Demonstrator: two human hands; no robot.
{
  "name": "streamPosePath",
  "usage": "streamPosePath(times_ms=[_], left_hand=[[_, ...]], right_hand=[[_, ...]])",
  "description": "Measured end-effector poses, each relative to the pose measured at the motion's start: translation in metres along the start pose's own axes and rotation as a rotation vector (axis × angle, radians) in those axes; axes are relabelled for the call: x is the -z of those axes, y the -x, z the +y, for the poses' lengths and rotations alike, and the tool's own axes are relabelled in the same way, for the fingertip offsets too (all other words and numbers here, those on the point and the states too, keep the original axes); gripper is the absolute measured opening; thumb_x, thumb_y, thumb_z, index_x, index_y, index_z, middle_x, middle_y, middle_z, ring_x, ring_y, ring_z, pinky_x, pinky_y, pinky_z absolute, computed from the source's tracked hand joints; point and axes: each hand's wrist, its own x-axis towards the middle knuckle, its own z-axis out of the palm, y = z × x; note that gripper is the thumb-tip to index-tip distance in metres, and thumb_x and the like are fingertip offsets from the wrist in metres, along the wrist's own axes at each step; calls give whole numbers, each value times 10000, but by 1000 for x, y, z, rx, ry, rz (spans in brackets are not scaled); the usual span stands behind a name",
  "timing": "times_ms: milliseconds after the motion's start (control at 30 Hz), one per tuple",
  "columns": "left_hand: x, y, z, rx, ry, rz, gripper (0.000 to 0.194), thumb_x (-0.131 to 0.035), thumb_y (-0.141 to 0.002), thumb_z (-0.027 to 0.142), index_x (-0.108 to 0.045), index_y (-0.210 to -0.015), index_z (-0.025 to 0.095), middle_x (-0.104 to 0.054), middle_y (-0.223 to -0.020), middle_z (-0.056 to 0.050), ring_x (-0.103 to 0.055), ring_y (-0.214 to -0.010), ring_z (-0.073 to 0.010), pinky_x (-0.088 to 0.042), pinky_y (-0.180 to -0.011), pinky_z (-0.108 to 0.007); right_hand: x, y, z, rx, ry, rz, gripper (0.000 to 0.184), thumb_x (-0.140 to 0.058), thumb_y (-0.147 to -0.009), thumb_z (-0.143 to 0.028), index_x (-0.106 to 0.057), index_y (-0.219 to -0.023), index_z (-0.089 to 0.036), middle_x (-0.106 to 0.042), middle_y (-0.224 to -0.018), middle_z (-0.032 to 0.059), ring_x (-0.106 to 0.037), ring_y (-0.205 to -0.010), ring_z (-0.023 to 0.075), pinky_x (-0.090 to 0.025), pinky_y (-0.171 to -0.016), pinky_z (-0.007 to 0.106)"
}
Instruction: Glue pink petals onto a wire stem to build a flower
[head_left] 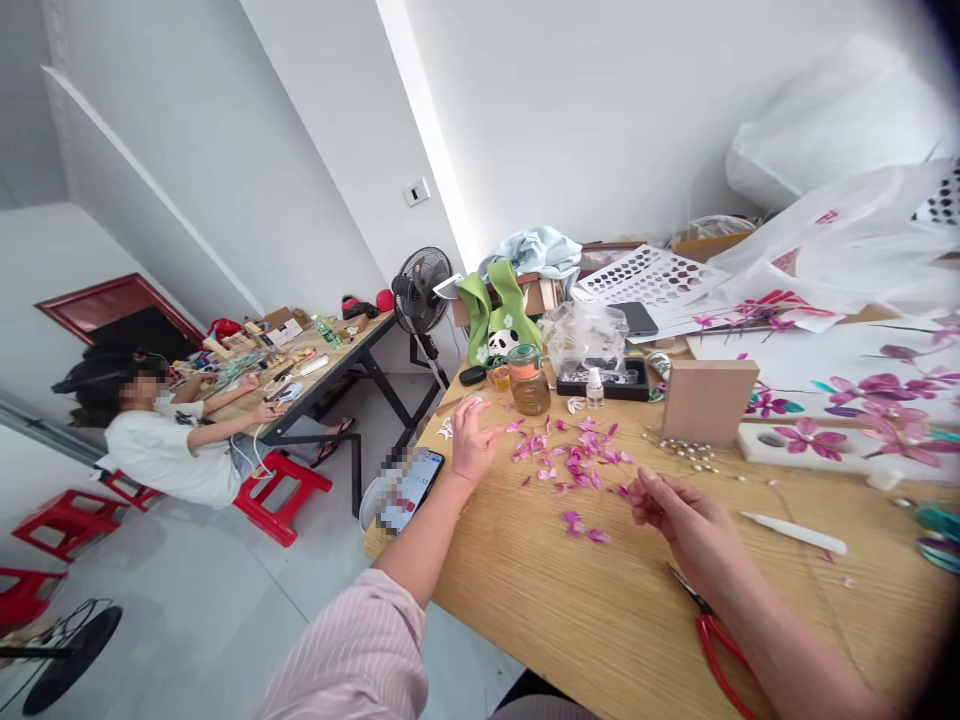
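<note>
My left hand (472, 442) is above the table's left side, fingers loosely bent and apart, with nothing seen in them. Small white cut-out pieces (445, 428) lie beside it. My right hand (679, 515) is closed in a pinch, and a magenta bit shows at its fingertips. Whether that bit is held or lies behind them, I cannot tell. Between my hands, many pink petals (581, 465) are scattered on the wooden table (547, 600), with a small group (576, 524) nearer to me. Red-handled pliers (709, 635) lie partly under my right forearm.
A phone (414, 490) lies at the left table edge. Behind the petals stand a lidded jar (529, 385), a small bottle (595, 390) and a wooden block (709, 402). A white pen-like tool (796, 533) is at right, near finished flowers (810, 440). Another person (172, 450) sits at a far table.
</note>
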Motion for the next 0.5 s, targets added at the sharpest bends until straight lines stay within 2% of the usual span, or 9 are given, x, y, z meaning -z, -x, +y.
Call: streamPosePath(times_ms=[167,333,500], left_hand=[[-13,7,-14,-5,22,-141,129,-656,-767,223,-729,-664,247,-552,-1192,-66,-382,-1216,-280,-362,-1001,-542],[-22,12,-20,4,35,-186,125,-662,-750,177,-733,-668,239,-546,-1212,-71,-373,-1242,-283,-361,-1011,-539],[-22,16,-19,21,43,-245,102,-676,-732,159,-732,-676,225,-551,-1216,-80,-373,-1264,-291,-359,-1014,-554]], right_hand=[[1,2,-1,28,23,-23,420,-719,-680,-581,-678,-647,-164,-575,-621,35,-486,-576,134,-412,-531,246],[-2,3,-3,49,56,-43,442,-696,-699,-589,-660,-626,-155,-571,-626,39,-481,-557,129,-409,-518,250],[-3,3,-1,67,74,-47,436,-694,-705,-581,-658,-644,-151,-577,-635,42,-488,-559,138,-417,-518,261]])
